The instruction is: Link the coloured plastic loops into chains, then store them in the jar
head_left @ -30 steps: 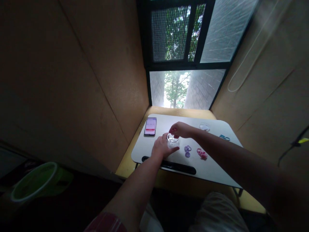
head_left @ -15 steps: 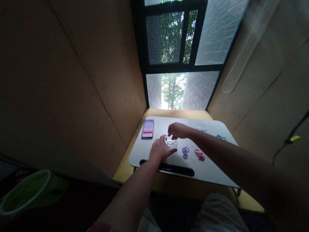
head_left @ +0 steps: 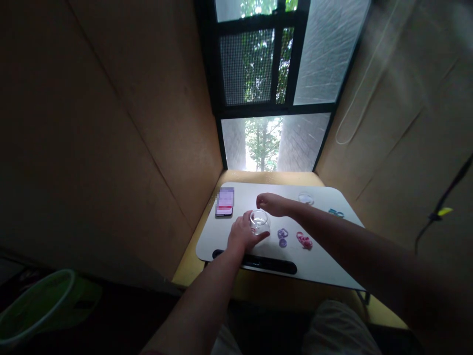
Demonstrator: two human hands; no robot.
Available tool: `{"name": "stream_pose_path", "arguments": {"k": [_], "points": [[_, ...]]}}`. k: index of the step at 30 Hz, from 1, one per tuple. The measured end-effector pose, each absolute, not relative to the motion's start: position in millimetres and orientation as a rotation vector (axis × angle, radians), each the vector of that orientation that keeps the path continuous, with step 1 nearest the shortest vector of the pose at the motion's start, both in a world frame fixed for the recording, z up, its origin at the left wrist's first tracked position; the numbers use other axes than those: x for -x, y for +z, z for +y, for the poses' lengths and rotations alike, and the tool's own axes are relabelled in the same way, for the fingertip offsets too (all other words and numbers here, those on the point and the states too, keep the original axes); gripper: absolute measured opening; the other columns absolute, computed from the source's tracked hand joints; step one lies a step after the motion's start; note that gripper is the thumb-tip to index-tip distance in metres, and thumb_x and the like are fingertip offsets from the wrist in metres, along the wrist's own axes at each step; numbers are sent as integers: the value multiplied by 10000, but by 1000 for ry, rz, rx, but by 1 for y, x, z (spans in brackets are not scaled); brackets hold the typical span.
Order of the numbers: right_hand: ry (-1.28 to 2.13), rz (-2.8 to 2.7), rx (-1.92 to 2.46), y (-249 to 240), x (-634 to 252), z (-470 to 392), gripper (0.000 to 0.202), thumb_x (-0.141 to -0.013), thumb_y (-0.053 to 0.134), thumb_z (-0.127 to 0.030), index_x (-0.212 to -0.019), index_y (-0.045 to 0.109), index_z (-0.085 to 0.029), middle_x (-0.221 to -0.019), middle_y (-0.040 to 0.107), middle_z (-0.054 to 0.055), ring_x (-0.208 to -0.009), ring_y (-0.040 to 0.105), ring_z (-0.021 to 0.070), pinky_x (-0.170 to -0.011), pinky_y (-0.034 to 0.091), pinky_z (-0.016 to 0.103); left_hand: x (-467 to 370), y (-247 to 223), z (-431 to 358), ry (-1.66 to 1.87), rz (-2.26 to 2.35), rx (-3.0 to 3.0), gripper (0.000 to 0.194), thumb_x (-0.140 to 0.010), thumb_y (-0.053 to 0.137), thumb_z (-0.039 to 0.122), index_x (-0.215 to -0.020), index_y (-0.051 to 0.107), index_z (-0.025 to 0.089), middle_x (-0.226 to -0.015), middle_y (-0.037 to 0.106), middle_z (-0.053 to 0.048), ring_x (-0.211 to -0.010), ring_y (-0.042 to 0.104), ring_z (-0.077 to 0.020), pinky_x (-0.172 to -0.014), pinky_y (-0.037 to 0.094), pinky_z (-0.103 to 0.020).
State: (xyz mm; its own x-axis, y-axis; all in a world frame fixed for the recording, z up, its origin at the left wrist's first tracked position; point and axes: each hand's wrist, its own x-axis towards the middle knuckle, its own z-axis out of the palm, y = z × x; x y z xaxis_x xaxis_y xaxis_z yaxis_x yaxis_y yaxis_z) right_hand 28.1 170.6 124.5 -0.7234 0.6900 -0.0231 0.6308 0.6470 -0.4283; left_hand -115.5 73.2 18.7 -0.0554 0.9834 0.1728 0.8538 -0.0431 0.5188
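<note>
A small clear jar stands on the white lap table, with my left hand wrapped round its left and near sides. Just beyond the jar's rim is my right hand, its fingers curled downward and closed; whatever they hold, if anything, is hidden. To the right of the jar lie a few purple bands that look like hair ties. A tangled bunch of pink bands sits further right. Teal bands are near the table's right edge. A clear round lid lies behind my right forearm.
A phone with a blurred screen rests at the table's left side. Along the front edge of the white table runs a black ledge. Walls stand close on both sides, with a window behind. A green bin is on the lower left.
My right hand has come up out of the jar's mouth to just beyond the rim. My left hand stays round the jar. The whole view has shifted slightly.
</note>
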Motion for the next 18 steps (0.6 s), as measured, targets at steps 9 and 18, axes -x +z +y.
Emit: {"name": "stream_pose_path", "arguments": {"k": [9, 18], "points": [[784, -2676, 1201, 123, -22, 166, 206, -800, 474, -69, -905, 646, -113, -896, 692, 75, -734, 566, 137, -604, 409, 209, 116, 18, 74, 743, 1990, -1947, 913, -677, 723, 685, -1407, 401, 240, -1232, 610, -112, -1131, 563, -314, -952, 421, -388], [745, -2652, 1271, 116, -20, 161, 270, -762, 548, -54, -1011, 622, -125, -933, 690, 74, -765, 571, 151, -597, 382, 215, 115, 23, 72, 750, 1973, -1967, 896, -684, 715, 682, -1384, 420, 206, -1223, 621, -121, -1131, 569, -317, -953, 428, -390]]}}
